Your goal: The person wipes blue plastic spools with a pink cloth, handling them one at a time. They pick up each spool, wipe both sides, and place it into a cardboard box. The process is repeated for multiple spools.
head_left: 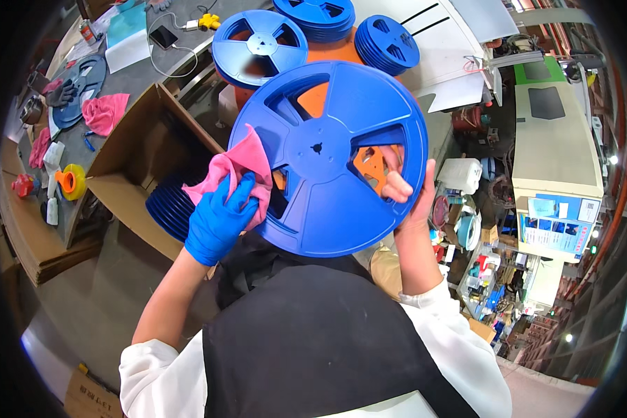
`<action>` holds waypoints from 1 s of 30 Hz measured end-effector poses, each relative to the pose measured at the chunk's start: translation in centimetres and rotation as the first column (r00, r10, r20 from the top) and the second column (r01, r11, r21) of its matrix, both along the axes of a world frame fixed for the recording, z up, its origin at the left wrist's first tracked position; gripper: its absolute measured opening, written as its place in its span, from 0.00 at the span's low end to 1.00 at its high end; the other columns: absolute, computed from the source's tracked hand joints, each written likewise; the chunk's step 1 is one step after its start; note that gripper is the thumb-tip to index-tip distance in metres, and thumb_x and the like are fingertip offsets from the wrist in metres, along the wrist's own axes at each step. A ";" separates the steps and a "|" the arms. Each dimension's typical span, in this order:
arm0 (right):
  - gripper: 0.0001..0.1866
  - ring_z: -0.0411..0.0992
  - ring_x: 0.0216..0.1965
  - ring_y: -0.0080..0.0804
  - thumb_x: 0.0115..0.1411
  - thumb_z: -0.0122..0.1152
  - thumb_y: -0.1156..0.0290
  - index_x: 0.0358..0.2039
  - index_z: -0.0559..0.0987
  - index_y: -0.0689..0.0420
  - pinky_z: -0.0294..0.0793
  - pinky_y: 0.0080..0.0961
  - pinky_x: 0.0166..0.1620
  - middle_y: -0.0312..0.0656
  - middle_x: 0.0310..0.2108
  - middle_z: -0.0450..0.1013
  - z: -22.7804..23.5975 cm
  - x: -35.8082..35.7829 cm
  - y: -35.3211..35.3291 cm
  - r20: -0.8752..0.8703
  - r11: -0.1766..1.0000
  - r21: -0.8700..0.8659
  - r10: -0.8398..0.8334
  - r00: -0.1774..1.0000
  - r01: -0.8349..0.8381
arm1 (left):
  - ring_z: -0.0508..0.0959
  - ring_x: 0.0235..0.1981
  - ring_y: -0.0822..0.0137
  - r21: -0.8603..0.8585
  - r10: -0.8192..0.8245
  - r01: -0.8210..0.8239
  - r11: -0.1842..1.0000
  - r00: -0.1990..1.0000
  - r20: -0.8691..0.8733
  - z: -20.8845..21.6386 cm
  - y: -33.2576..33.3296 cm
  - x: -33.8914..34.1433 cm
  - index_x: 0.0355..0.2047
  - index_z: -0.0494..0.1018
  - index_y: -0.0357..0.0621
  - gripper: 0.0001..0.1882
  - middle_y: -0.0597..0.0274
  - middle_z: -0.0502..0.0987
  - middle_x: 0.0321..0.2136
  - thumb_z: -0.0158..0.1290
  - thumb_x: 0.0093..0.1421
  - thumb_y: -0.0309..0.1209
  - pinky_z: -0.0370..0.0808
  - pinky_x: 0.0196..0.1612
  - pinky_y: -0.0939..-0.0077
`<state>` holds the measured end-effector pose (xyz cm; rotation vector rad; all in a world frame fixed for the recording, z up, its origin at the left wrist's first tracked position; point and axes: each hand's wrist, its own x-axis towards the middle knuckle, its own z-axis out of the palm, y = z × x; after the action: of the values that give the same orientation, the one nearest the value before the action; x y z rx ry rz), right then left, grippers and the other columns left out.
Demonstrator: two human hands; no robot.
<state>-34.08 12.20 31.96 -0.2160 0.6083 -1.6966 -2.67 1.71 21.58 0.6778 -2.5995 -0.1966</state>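
Observation:
A large blue plastic reel [317, 184] with wide cut-out windows is held up in front of my black apron. My bare right hand [412, 198] grips its right rim, with fingertips showing through a window. On the reel's lower left edge, my left hand [219, 217], in a blue glove, presses a pink cloth [240, 171] bunched in its fingers. Behind the held reel, more blue reels lie on an orange surface: one reel [260, 43] at the left, a stack [320, 19] at the back and a smaller stack [389, 43] at the right.
An opened cardboard box [129, 132] at the left contains several dark blue reels [171, 205] on edge. Beyond it, a grey table [129, 83] carries another pink cloth [106, 113], a phone [163, 37] with a white cable, and a yellow-orange tape roll [70, 182]. Machinery [557, 153] stands at the right.

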 end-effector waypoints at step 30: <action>0.26 0.67 0.24 0.22 0.67 0.46 0.54 0.60 0.62 0.54 0.68 0.15 0.24 0.57 0.60 0.59 1.2 -0.3 1.2 -0.263 0.889 0.410 -0.096 0.960 0.201 | 0.77 0.43 0.65 0.627 0.907 0.720 -0.296 0.418 -0.051 -4.8 5.1 10.2 0.56 0.62 0.45 0.29 0.59 0.74 0.44 0.57 0.55 0.30 0.76 0.47 0.68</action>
<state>-34.42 13.42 33.14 -0.0489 1.1917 -1.6453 7.51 6.85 16.82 0.9258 -0.1695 -2.1946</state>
